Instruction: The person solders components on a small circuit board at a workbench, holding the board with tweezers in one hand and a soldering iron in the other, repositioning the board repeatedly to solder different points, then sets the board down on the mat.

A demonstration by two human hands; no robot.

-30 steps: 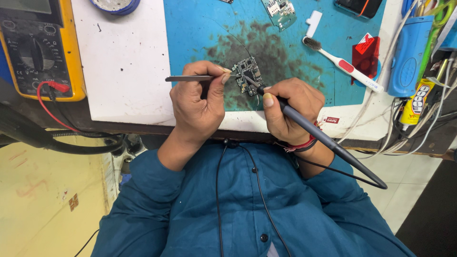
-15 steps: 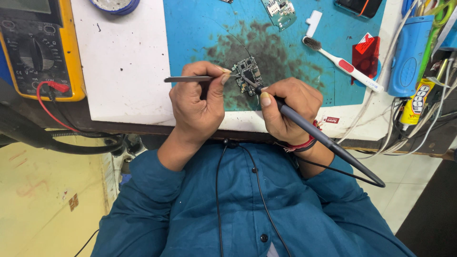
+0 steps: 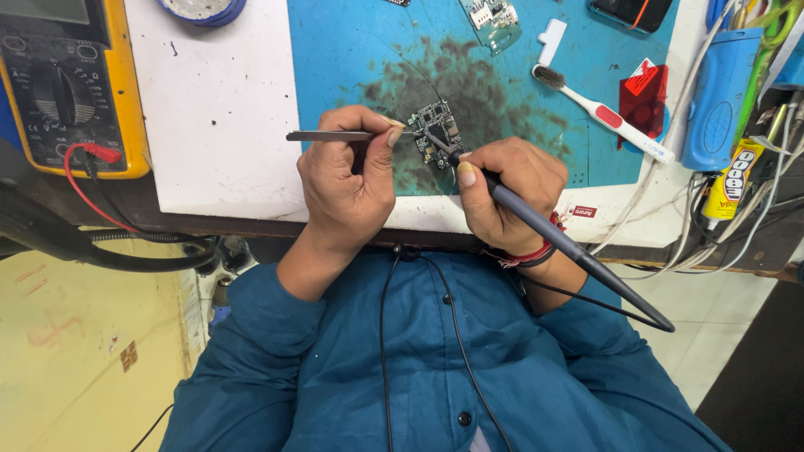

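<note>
Circuit board [image 3: 436, 132] between left hand [image 3: 347, 180], right hand [image 3: 507, 197]

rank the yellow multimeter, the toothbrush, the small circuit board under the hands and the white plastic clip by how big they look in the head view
1. yellow multimeter, though the frame cuts it off
2. toothbrush
3. small circuit board, partly hidden by the fingers
4. white plastic clip, close to the board in size, so that order is unsure

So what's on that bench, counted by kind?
Circuit boards: 2
Tools in the hands: 2, tweezers and soldering iron
Toothbrush: 1
Multimeter: 1
Glue tube: 1
Total: 7
</note>
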